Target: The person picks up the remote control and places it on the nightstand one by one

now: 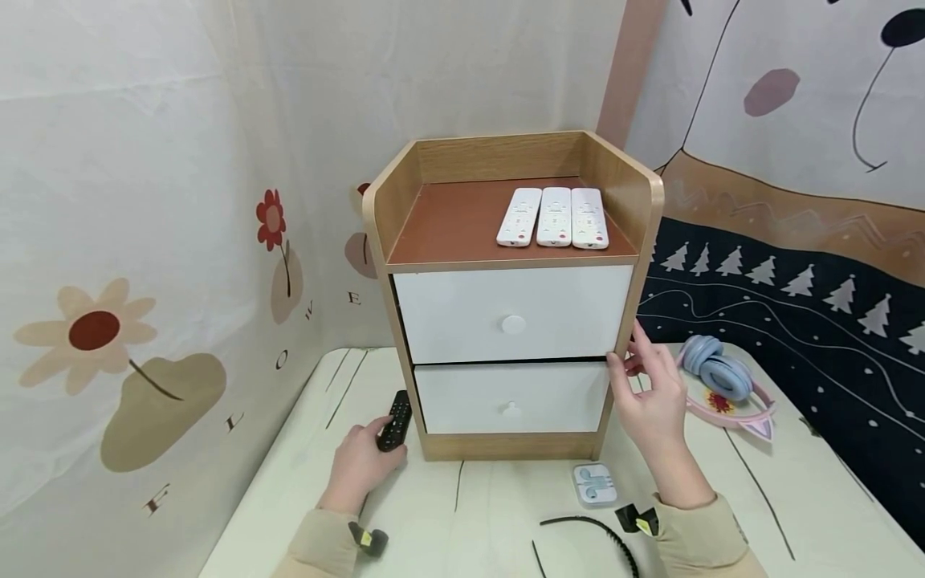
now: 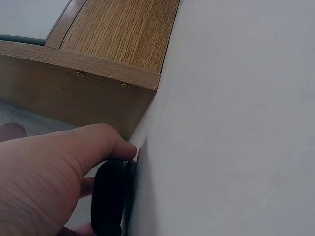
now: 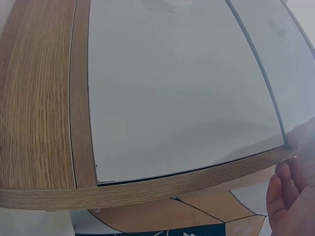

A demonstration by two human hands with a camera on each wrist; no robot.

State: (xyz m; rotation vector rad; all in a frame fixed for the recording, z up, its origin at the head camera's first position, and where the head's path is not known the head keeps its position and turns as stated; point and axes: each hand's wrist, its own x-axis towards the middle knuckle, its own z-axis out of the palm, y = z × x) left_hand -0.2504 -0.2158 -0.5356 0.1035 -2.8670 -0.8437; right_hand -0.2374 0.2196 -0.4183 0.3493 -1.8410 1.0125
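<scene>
My left hand (image 1: 364, 463) holds a black remote control (image 1: 394, 421) by its near end, beside the lower left side of a small wooden cabinet (image 1: 506, 445). In the left wrist view the thumb lies along the dark remote (image 2: 109, 196), close to the cabinet's bottom corner. My right hand (image 1: 653, 395) grips the cabinet's right front edge, thumb at the front and fingers round the side. The cabinet has two white drawers, an upper drawer (image 1: 462, 313) and a lower drawer (image 1: 462, 400), both pushed in. Three white remotes (image 1: 555, 217) lie side by side on its brown top.
A pink headset with blue ear cushions (image 1: 717, 373) lies right of the cabinet. In front are a clear case with earphones (image 1: 596, 485) and a thin black curved band (image 1: 603, 527). Printed cloth walls (image 1: 181, 241) stand behind and to the left of the white tabletop (image 1: 289, 449).
</scene>
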